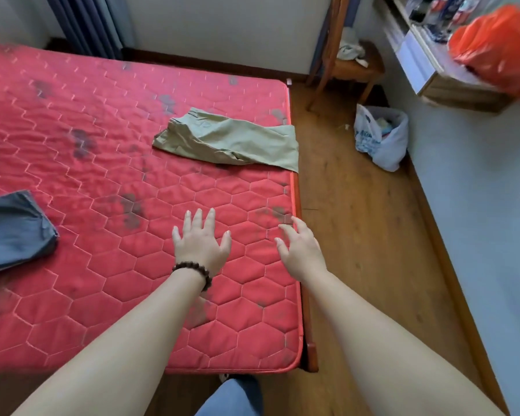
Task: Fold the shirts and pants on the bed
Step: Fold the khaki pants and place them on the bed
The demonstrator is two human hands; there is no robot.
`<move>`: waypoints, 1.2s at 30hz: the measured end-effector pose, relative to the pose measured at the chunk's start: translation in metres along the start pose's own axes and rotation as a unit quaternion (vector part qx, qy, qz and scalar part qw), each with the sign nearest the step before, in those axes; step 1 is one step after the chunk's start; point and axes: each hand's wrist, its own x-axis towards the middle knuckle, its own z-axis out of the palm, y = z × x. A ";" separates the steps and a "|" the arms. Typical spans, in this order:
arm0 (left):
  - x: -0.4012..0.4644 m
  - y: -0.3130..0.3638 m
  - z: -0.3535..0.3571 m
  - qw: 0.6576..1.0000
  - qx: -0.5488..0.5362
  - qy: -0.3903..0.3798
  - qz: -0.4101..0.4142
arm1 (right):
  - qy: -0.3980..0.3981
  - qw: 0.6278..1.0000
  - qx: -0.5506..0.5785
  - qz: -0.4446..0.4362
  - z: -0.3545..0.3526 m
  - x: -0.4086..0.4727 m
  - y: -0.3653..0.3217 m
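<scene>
Olive-green pants (228,139) lie crumpled on the red quilted mattress (72,151), one end hanging over the bed's right edge. A folded dark grey garment (12,232) sits at the left edge of the view. My left hand (200,244), with a bead bracelet on the wrist, hovers over the mattress with fingers spread and holds nothing. My right hand (299,250) reaches out near the bed's right edge, fingers loosely bent and empty. Both hands are well short of the green pants.
A wooden floor (357,220) runs along the right of the bed. A white plastic bag (382,136) sits by the wall, a wooden chair (348,67) stands in the corner, and an orange bag (499,46) rests on a shelf at the upper right.
</scene>
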 end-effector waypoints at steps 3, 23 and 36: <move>0.019 0.033 0.001 1.000 -0.008 -0.004 -0.006 | -0.003 1.000 -0.003 0.000 -0.027 0.028 0.019; 0.149 0.258 0.070 0.969 -0.013 0.086 -0.231 | -0.097 0.975 0.011 -0.200 -0.131 0.279 0.199; 0.236 0.333 0.074 0.944 -0.040 0.094 -0.315 | -0.146 0.952 -0.035 -0.267 -0.168 0.407 0.218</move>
